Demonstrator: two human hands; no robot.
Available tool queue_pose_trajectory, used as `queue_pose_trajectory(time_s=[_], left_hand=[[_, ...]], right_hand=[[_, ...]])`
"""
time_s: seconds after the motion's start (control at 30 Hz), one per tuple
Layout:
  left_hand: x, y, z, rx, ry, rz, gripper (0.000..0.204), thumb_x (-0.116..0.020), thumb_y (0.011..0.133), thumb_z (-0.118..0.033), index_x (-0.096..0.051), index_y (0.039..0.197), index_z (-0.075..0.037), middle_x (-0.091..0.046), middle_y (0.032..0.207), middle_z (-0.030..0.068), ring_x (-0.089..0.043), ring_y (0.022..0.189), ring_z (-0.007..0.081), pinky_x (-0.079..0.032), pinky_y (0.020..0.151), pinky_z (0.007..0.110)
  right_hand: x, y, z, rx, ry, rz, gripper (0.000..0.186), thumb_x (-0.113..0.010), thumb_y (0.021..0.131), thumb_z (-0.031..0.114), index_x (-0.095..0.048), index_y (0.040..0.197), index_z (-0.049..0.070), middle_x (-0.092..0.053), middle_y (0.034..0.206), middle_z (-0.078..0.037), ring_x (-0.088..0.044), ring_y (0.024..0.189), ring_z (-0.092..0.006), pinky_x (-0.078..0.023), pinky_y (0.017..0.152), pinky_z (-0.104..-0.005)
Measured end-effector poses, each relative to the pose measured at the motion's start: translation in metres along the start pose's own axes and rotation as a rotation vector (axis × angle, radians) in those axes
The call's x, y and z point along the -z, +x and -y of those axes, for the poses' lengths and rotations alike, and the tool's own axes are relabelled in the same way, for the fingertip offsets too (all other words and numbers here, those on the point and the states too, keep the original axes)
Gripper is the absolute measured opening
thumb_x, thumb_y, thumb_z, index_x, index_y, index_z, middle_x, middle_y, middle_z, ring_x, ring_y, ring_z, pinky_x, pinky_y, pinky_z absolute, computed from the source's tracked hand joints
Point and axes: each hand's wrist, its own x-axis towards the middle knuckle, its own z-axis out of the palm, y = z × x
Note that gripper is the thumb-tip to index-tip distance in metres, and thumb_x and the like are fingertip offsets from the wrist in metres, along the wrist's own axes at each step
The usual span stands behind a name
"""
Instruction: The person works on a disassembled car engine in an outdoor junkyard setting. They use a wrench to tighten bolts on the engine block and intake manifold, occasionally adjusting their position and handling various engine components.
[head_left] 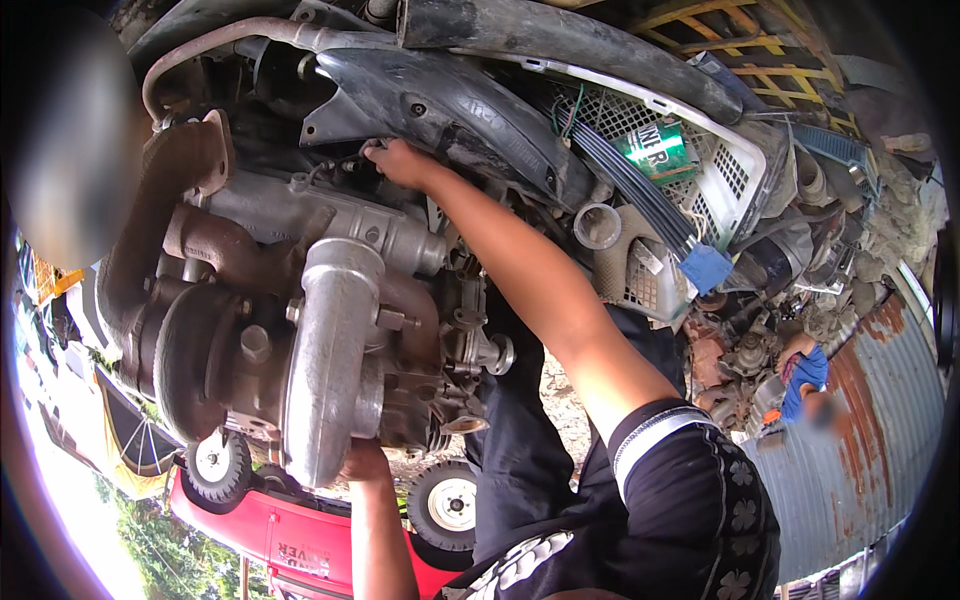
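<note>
A large engine assembly (255, 365) fills the left and middle, with a silver turbocharger housing (325, 340), rusty curved manifold pipes (160, 180) and a silver upper casting (260, 205). My right hand (398, 163) reaches across to the top of it, fingers closed at a small dark fitting beside a black plastic panel (460, 120); what they grip is too small to make out. My left hand (365, 462) is at the underside of the engine below the turbocharger, its fingers hidden behind the metal.
A white plastic crate (745, 150) holds a green can (655, 152) and black strips. Piled parts (750, 350), a black hose (570, 55) and rusty corrugated sheet (840, 470) lie around the right. Another person in blue (805, 380) is there. A red small vehicle (310, 540) stands at the bottom.
</note>
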Motion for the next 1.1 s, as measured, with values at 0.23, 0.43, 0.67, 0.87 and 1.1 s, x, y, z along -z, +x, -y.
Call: queue_pose_trajectory(time_s=[0.23, 0.43, 0.67, 0.87, 1.1], left_hand=[[-0.020, 0.004, 0.001, 0.008, -0.179, -0.040, 0.053, -0.078, 0.086, -0.011, -0.056, 0.128, 0.012, -0.062, 0.129, 0.0287, -0.064, 0.114, 0.0469, -0.052, 0.095, 0.057], [-0.036, 0.016, 0.003, 0.248, -0.587, -0.054, 0.042, -0.052, 0.103, -0.025, -0.052, 0.131, 0.006, -0.053, 0.134, 0.0252, -0.048, 0.130, 0.0453, -0.038, 0.108, 0.061], [-0.006, 0.073, -0.017, 0.277, -0.696, -0.148, 0.039, -0.034, 0.107, -0.025, -0.059, 0.119, 0.002, -0.058, 0.116, 0.0205, -0.054, 0.113, 0.0405, -0.042, 0.091, 0.057], [-0.002, 0.082, -0.027, 0.537, -0.920, -0.111, 0.053, -0.038, 0.103, -0.037, -0.054, 0.124, 0.009, -0.053, 0.121, 0.0255, -0.052, 0.115, 0.0426, -0.041, 0.095, 0.055], [0.012, 0.086, -0.027, 0.554, -0.989, -0.040, 0.055, -0.046, 0.105, -0.036, -0.045, 0.138, 0.008, -0.049, 0.134, 0.0258, -0.051, 0.123, 0.0391, -0.043, 0.103, 0.051]], right_hand=[[0.050, -0.131, -0.010, 0.042, -0.203, -0.075, 0.045, -0.060, 0.098, 0.042, -0.063, 0.107, -0.002, -0.067, 0.107, -0.028, -0.062, 0.107, -0.0473, -0.047, 0.092, -0.0528], [0.088, -0.247, -0.008, -0.034, -0.269, -0.126, 0.047, -0.063, 0.096, 0.044, -0.067, 0.093, -0.002, -0.067, 0.086, -0.029, -0.065, 0.093, -0.0464, -0.048, 0.084, -0.0525], [0.154, -0.338, -0.030, 0.022, -0.525, -0.742, 0.048, -0.080, 0.083, 0.031, -0.063, 0.119, 0.003, -0.072, 0.085, -0.027, -0.071, 0.082, -0.0447, -0.057, 0.075, -0.0517], [0.183, -0.323, -0.058, -0.074, -0.772, -0.602, 0.041, -0.079, 0.083, 0.032, -0.066, 0.106, 0.001, -0.071, 0.086, -0.028, -0.070, 0.085, -0.0466, -0.056, 0.077, -0.0551], [0.190, -0.354, -0.052, 0.006, -0.418, -0.897, 0.029, -0.073, 0.088, 0.028, -0.065, 0.082, 0.000, -0.068, 0.070, -0.021, -0.068, 0.069, -0.0431, -0.053, 0.067, -0.0491]])
